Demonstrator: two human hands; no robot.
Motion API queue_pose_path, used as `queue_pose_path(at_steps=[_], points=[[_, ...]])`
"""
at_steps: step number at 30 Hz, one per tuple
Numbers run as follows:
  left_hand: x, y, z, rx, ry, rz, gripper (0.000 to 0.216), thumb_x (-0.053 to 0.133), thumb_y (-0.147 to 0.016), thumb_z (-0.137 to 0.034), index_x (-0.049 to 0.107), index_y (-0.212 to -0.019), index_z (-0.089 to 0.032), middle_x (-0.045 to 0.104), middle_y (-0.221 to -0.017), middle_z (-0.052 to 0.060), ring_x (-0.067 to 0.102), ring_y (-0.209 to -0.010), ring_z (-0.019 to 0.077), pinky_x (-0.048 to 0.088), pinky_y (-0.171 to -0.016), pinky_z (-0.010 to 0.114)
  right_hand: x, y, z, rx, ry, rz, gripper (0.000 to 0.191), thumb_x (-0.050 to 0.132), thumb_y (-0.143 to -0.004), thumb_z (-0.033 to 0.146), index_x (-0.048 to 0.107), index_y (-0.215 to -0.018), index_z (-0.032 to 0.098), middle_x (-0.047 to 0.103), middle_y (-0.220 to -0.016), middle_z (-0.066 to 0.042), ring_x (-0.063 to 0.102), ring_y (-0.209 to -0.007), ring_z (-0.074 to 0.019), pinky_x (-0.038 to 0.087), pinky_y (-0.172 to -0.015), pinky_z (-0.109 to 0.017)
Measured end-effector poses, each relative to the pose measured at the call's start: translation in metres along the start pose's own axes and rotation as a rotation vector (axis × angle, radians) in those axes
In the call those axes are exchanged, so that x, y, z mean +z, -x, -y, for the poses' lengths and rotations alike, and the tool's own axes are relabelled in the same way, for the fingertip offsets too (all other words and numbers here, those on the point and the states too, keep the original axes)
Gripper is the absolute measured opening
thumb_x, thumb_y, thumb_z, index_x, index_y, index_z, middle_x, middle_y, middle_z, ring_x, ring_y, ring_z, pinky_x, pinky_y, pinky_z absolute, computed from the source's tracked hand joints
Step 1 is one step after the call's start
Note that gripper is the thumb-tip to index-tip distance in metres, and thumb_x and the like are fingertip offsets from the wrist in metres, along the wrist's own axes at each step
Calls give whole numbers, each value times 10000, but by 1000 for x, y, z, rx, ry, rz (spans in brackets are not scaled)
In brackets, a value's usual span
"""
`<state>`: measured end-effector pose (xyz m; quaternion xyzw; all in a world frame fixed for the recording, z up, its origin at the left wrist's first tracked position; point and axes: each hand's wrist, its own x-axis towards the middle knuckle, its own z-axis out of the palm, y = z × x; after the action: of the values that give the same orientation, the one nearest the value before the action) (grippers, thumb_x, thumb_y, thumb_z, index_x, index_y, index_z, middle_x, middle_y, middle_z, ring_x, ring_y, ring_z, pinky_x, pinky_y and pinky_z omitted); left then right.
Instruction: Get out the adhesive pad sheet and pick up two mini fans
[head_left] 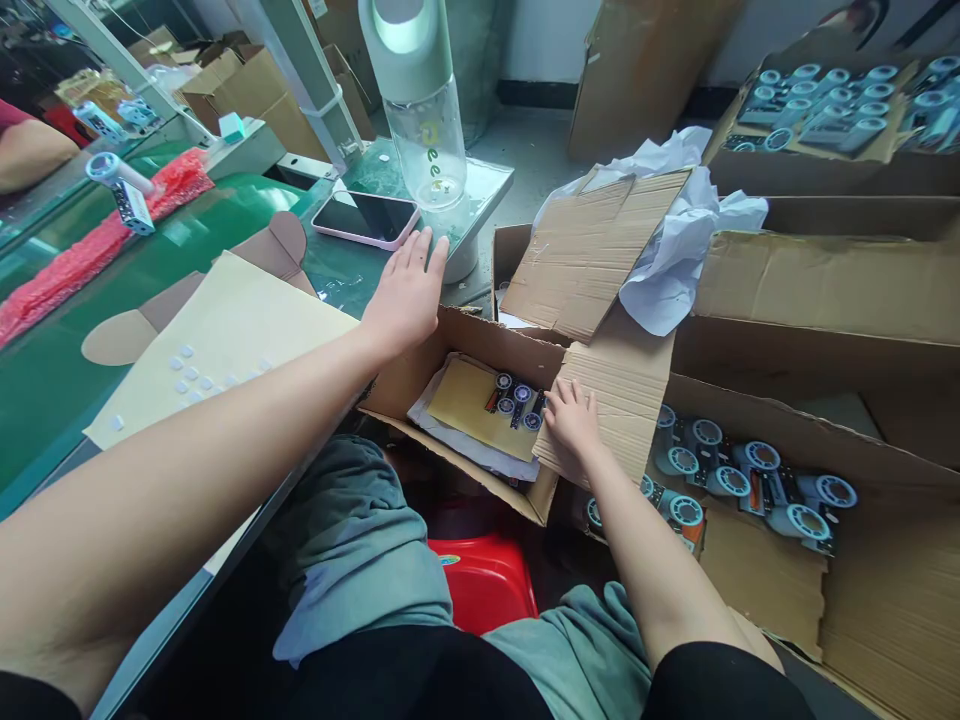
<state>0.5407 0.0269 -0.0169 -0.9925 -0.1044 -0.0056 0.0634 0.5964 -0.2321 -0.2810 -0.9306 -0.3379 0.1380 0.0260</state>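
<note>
My left hand lies flat and open on the far rim of a small cardboard box, fingers stretched toward a pink phone and a clear water bottle. My right hand reaches into the same box, its fingertips touching a few small blue-and-black round parts that lie on a yellow sheet. Whether the fingers pinch a part I cannot tell. A corrugated cardboard flap lies under my right palm.
A larger box at right holds several light-blue fan-like units; another tray of them sits far right. Crumpled white paper tops a cardboard sheet. A green belt, a beige sheet with white dots, a red stool and another person's arm are also in view.
</note>
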Motion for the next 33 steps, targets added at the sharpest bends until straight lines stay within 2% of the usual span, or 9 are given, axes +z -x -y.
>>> queue_pose_path(at_steps=[5,10,14,19,21,24,28,30,33], points=[[-1,2,0,4,-12,3,730,439,-708,18,178,-1389,-24,163,-1457,244,133,-1356,320,170,-1105,414,0,6,11,36,36,10,345,461,-915,343,510,-1241,241,218,-1457,-38,80,-1330,-293,77,-1037,-569],[0,3,4,20,-48,-43,719,442,-711,-12,194,-1385,-30,187,-1454,238,166,-1352,315,202,-1093,424,-1,2,7,188,92,-1,421,623,-794,370,556,-1194,258,137,-1479,-32,-22,-1307,-407,25,-948,-699],[2,2,7,18,-46,-71,697,423,-718,-8,218,-1384,-29,203,-1451,237,177,-1351,310,202,-1097,410,-14,-3,-38,397,95,-40,337,521,-887,312,522,-1224,325,235,-1450,-21,132,-1299,-386,124,-959,-688],[4,2,10,-8,-61,-78,652,381,-745,-8,245,-1382,-33,208,-1453,230,193,-1349,304,210,-1099,404,-51,-11,-99,717,90,-161,274,475,-935,255,524,-1183,151,375,-1334,-130,289,-1252,-332,255,-986,-604],[2,1,9,-24,-67,-78,632,365,-751,-5,266,-1374,-31,220,-1448,234,212,-1344,301,239,-1088,410,-60,-23,-103,646,70,-195,258,501,-926,257,533,-1156,144,360,-1345,-121,324,-1235,-305,300,-991,-542],[-9,1,-3,-97,-94,-74,613,337,-756,-9,282,-1367,-26,233,-1444,234,236,-1337,303,258,-1066,484,-62,-58,-87,359,15,-180,278,518,-922,253,512,-1189,175,397,-1325,-92,406,-1177,-254,359,-974,-469],[-16,4,-47,-139,36,-195,512,367,-820,-148,377,-1331,-118,225,-1471,140,150,-1367,277,164,-1098,555,-48,-111,-59,159,-29,-105,183,532,-918,248,576,-1070,155,537,-1147,-85,531,-1015,-208,443,-892,-409],[5,3,-70,-35,277,-270,436,372,-849,-200,449,-1277,-229,268,-1465,33,161,-1369,218,216,-1118,481,-42,-130,-53,148,-19,-98,146,543,-912,243,599,-1007,147,551,-1123,-87,524,-1032,-209,435,-904,-406],[71,-8,-85,-207,631,-99,324,361,-874,-212,567,-1112,-285,401,-1390,-20,261,-1338,182,380,-1051,387,-36,-147,-59,177,24,-137,122,568,-891,200,609,-983,131,509,-1206,-100,450,-1144,-240,388,-957,-438]])
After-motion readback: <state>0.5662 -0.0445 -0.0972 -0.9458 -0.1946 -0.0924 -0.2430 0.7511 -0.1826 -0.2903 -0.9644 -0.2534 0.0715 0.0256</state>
